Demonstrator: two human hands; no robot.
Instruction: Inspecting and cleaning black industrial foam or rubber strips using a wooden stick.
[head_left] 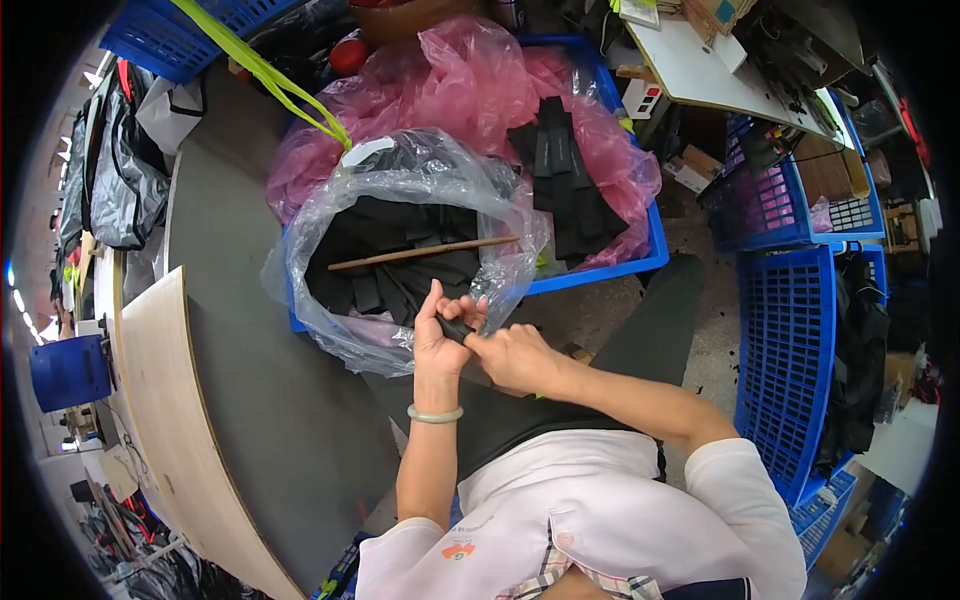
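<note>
- Narrow black fabric strip [457, 329] lies across left hand [437, 352], long axis slanting toward right hand [515, 360]; both touching.
- Left fingers curled round it, right fingers pinching its end.

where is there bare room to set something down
The widest bare patch is the dark grey surface between the pale wooden board and the clear bag. Some scrap-strewn floor shows between the dark trouser leg and the blue crates at right. Crowded: the bag's mouth, with black fabric and a stick, the left hand and right hand at its near edge.
</note>
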